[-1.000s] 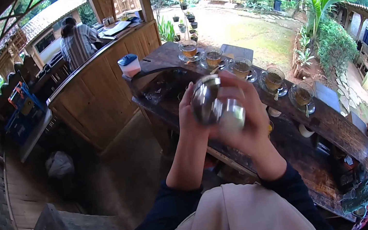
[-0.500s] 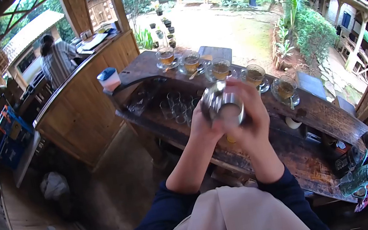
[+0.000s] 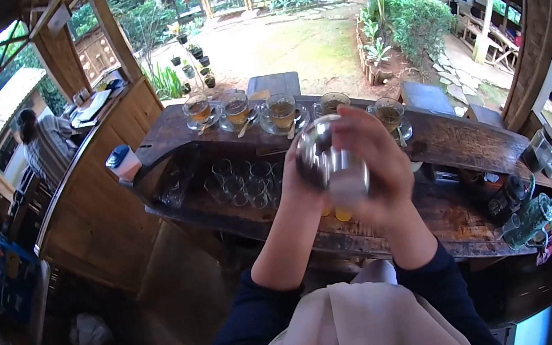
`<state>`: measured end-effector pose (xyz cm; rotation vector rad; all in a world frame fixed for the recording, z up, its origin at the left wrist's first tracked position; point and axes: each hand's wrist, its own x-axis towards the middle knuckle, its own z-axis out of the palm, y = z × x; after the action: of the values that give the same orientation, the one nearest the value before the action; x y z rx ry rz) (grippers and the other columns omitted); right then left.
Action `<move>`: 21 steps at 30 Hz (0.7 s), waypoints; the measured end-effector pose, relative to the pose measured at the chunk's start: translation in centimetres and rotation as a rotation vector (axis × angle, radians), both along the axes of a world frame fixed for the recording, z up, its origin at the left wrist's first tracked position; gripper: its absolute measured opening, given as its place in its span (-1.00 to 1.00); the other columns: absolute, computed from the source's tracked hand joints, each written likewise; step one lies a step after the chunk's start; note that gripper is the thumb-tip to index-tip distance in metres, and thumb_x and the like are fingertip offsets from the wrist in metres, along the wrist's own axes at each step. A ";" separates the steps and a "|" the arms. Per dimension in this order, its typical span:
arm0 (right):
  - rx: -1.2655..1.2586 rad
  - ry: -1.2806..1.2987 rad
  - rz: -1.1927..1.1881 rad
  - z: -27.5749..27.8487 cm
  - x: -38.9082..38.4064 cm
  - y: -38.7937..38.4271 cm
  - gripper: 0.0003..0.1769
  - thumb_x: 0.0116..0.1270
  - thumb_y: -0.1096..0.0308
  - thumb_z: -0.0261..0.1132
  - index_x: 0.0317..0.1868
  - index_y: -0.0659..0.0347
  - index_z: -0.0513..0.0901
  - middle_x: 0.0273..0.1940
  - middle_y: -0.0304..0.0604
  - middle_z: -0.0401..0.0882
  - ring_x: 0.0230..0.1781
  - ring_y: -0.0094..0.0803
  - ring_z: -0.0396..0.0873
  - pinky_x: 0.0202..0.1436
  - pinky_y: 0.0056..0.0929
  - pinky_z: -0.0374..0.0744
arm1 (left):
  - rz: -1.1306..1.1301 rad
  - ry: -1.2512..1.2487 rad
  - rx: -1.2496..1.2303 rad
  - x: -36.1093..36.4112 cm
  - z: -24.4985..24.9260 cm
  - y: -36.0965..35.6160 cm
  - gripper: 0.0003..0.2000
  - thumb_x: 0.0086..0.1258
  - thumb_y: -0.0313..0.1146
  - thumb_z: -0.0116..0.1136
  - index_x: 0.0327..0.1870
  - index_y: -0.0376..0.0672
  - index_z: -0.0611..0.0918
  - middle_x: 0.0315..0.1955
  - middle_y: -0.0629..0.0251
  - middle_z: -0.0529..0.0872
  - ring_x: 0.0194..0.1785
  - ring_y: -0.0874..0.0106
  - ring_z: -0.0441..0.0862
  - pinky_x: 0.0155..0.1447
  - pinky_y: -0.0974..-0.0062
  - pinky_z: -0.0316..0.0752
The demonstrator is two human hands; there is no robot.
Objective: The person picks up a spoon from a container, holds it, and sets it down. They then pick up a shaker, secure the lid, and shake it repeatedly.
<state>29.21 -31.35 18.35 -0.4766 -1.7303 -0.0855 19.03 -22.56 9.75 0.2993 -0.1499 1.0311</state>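
Note:
A shiny metal cocktail shaker (image 3: pixel 344 174) is held tilted in front of my chest, above the wooden counter (image 3: pixel 403 220). My left hand (image 3: pixel 298 180) wraps round one side of it. On the opposite side, the fingers of my right hand (image 3: pixel 387 164) close over it, slightly blurred. Beyond the shaker, several glass cups (image 3: pixel 280 114) of amber drink stand on saucers with spoons along the raised ledge. Below my hands, an orange drink (image 3: pixel 342 215) shows in part.
Clear drinking glasses (image 3: pixel 241 182) stand on the lower shelf at left. A blue-lidded tub (image 3: pixel 123 162) sits at the ledge's left end. Glass jars (image 3: pixel 536 217) are at the right end. A person (image 3: pixel 47 150) in a striped top is at another counter (image 3: pixel 100 203).
My view has swung to the right, so the counter and yard appear further left. The shaker stays between both hands, its tilt slightly different.

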 end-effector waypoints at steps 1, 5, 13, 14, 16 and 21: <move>0.136 -0.123 0.032 0.7 0.0 -1.7 -0.57 -0.13 0.30 0.43 -0.13 0.00 0.64 -0.01 -0.17 0.58 0.08 -0.18 0.51 0.12 -0.06 0.42 | -0.114 0.055 0.039 -0.4 3.3 -2.0 -0.57 0.40 -0.10 -0.12 0.05 -0.29 0.49 -0.07 0.04 0.61 -0.06 0.25 0.62 0.02 0.23 0.57; 0.713 -0.120 0.094 0.3 -0.6 -3.1 -0.66 -0.02 0.36 0.34 -0.19 -0.27 0.62 -0.07 -0.57 0.60 0.02 -0.20 0.54 0.16 -0.07 0.33 | -0.256 -0.091 0.255 -0.7 8.1 -6.2 -0.46 0.39 -0.01 -0.07 0.17 -0.33 0.40 0.10 -0.04 0.49 -0.04 0.18 0.61 0.04 0.27 0.55; -0.286 0.298 -0.078 -0.6 7.2 1.6 -0.39 -0.19 0.25 0.48 -0.06 0.29 0.57 0.01 0.10 0.52 0.06 -0.01 0.49 0.15 -0.14 0.41 | -0.173 -0.007 -0.123 7.4 2.3 -1.0 -0.64 0.47 -0.24 -0.33 0.06 -0.21 0.49 -0.06 0.09 0.62 -0.02 0.24 0.60 0.10 0.18 0.50; -0.234 0.208 -0.099 0.1 8.3 0.6 -0.40 -0.18 0.28 0.48 -0.05 0.29 0.57 0.01 0.09 0.52 0.07 -0.04 0.49 0.17 -0.13 0.39 | -0.149 -0.022 -0.124 8.3 3.6 -1.6 -0.64 0.47 -0.19 -0.27 0.08 -0.20 0.48 -0.04 0.06 0.60 0.02 0.24 0.59 0.11 0.21 0.51; -0.071 0.086 -0.064 1.1 9.9 -0.8 -0.50 -0.14 0.33 0.46 -0.08 0.12 0.60 0.00 -0.04 0.54 0.07 -0.14 0.49 0.18 -0.05 0.37 | -0.474 -0.020 0.001 9.5 5.2 -0.7 -0.63 0.46 -0.14 -0.18 0.08 -0.23 0.47 -0.02 0.02 0.58 0.07 0.23 0.55 0.09 0.22 0.53; 0.434 -0.186 -0.060 0.8 17.3 0.3 -0.60 -0.09 0.37 0.41 -0.16 -0.15 0.62 -0.06 -0.23 0.58 0.06 -0.13 0.49 0.14 0.10 0.35 | -0.392 0.005 0.091 17.1 9.1 -1.1 -0.54 0.39 0.00 -0.09 0.07 -0.23 0.47 -0.11 0.04 0.61 -0.08 0.24 0.63 -0.01 0.25 0.59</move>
<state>46.51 -31.08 19.18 -0.2030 -1.8130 -0.5509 36.16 -23.68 18.86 0.3395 -0.2415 0.6363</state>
